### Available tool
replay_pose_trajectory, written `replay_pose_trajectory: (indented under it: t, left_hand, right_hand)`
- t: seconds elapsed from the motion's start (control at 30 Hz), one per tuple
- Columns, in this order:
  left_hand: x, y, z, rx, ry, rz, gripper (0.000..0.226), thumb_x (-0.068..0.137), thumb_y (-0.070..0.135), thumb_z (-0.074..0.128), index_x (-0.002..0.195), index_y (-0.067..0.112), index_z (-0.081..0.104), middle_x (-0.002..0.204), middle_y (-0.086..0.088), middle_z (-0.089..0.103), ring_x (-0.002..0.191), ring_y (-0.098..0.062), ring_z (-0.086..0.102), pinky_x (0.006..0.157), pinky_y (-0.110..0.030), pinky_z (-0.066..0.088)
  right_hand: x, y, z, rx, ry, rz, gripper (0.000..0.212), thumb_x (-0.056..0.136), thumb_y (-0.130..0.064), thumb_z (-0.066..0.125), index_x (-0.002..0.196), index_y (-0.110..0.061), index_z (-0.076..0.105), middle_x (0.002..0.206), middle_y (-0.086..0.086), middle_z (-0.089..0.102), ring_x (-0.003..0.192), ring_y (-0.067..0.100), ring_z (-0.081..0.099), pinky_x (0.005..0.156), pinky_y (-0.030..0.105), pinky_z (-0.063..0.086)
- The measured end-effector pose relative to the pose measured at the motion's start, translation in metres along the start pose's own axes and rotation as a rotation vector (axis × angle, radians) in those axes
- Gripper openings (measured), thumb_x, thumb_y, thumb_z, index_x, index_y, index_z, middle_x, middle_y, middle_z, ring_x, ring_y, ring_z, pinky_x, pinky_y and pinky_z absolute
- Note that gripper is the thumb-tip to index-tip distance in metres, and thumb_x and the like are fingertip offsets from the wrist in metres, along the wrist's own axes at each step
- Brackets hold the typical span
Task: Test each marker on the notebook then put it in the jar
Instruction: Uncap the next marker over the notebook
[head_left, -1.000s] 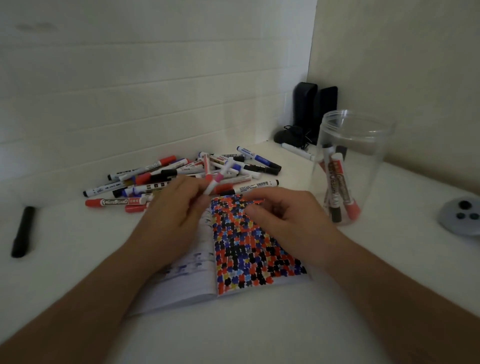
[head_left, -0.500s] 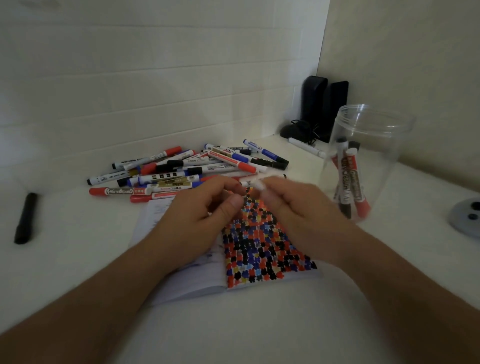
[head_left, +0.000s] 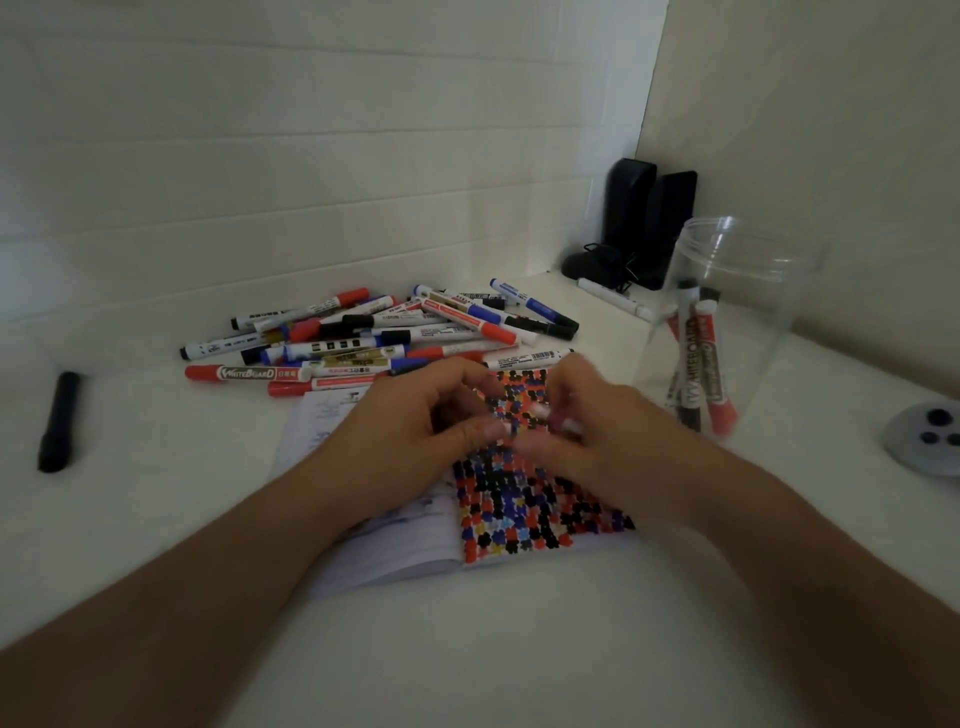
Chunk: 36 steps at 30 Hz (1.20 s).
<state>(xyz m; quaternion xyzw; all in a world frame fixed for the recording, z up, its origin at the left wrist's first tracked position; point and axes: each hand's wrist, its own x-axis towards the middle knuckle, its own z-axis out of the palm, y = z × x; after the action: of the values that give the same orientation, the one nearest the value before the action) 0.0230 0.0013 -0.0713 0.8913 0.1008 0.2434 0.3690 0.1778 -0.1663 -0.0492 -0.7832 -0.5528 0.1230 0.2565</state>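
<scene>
My left hand (head_left: 410, 431) and my right hand (head_left: 602, 441) meet over the open notebook (head_left: 519, 504), whose right page is covered in red, blue and black blots. Between the fingertips is a small white and pink marker (head_left: 563, 424). Each hand pinches one end of it. Blur hides whether its cap is on. A pile of several markers (head_left: 384, 338) lies just behind the notebook. The clear jar (head_left: 753, 234) stands to the right with a few markers (head_left: 701, 364) upright inside.
A black marker (head_left: 60, 421) lies alone at the far left. Two black speakers (head_left: 649, 223) with cables fill the back corner, with a white marker (head_left: 613, 299) in front of them. A grey round device (head_left: 930, 439) sits at the right edge.
My left hand brought a marker back from the pile. Both hands closed on it and came lower over the blotted page.
</scene>
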Motion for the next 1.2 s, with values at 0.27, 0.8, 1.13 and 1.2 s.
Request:
replay_pose_trajectory:
  t: [0.27, 0.8, 1.13, 1.2]
  left_hand:
    - [-0.001, 0.004, 0.004, 0.166, -0.228, 0.047, 0.024, 0.087, 0.044, 0.078, 0.110, 0.040, 0.075, 0.098, 0.024, 0.073, 0.093, 0.006, 0.067, 0.084, -0.028, 0.060]
    - [-0.006, 0.004, 0.010, 0.223, -0.332, 0.106, 0.020, 0.091, 0.045, 0.074, 0.110, 0.048, 0.073, 0.101, 0.026, 0.068, 0.093, 0.006, 0.064, 0.081, -0.023, 0.057]
    - [-0.005, 0.004, 0.011, 0.234, -0.334, 0.080, 0.020, 0.091, 0.043, 0.074, 0.110, 0.048, 0.073, 0.101, 0.028, 0.067, 0.095, 0.007, 0.062, 0.081, -0.016, 0.053]
    - [-0.005, 0.005, 0.010, 0.229, -0.340, 0.076, 0.020, 0.091, 0.042, 0.074, 0.110, 0.048, 0.073, 0.102, 0.028, 0.067, 0.096, 0.007, 0.063, 0.081, -0.015, 0.053]
  right_hand:
    - [-0.017, 0.002, -0.053, 1.362, -0.131, -0.040, 0.037, 0.087, 0.009, 0.059, 0.106, -0.016, 0.077, 0.105, 0.012, 0.073, 0.085, 0.022, 0.071, 0.069, 0.028, 0.061]
    - [-0.054, 0.013, -0.002, 0.684, -0.015, 0.054, 0.013, 0.080, -0.025, 0.076, 0.070, -0.020, 0.071, 0.065, 0.005, 0.068, 0.055, 0.012, 0.059, 0.049, 0.020, 0.046]
    - [-0.050, 0.008, 0.004, 0.452, 0.131, 0.135, 0.033, 0.087, -0.005, 0.079, 0.062, -0.010, 0.057, 0.052, 0.007, 0.064, 0.043, 0.015, 0.053, 0.042, 0.021, 0.042]
    - [-0.050, 0.008, 0.006, 0.422, 0.161, 0.151, 0.036, 0.085, -0.004, 0.078, 0.058, -0.012, 0.055, 0.051, 0.006, 0.064, 0.043, 0.014, 0.054, 0.042, 0.021, 0.042]
